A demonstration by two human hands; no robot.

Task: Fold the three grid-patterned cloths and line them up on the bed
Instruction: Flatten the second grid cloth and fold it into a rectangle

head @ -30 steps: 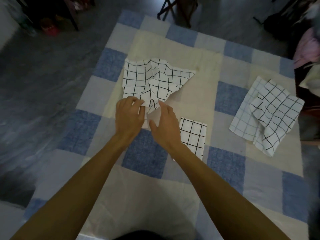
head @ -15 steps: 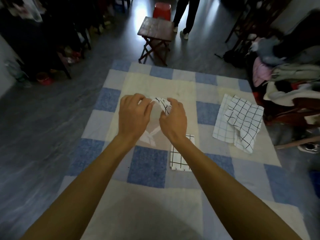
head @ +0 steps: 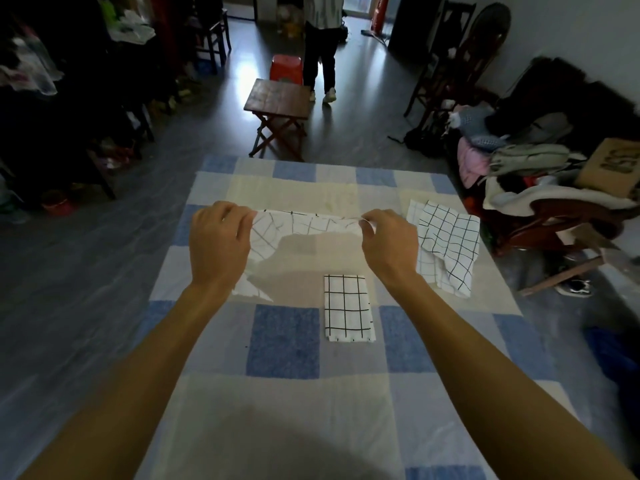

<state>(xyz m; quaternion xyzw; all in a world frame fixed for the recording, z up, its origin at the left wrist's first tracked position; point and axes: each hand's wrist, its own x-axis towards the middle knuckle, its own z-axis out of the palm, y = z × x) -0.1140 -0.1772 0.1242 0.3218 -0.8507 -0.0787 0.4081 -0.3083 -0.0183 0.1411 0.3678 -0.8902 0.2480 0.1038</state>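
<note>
White black-grid fabric cloth, judged thin, limp and light, hangs stretched between both grips. Left grip and right grip each pinch one top corner. Corners likely give best control.

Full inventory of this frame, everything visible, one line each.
bed cover: 1, blue, cream and grey checks, fills the foreground
held cloth: 1, white with black grid, stretched above bed cover
folded cloth: 1, same pattern, middle of bed cover
crumpled cloth: 1, same pattern, bed cover's right edge
folding table: 1, brown wood, floor beyond bed cover
stool: 1, red, behind folding table
second person: 1, dark trousers, standing by stool
clothes pile: 1, mixed colours, far right
left hand: 1, grips held cloth's left end
right hand: 1, pinches its right end
</note>
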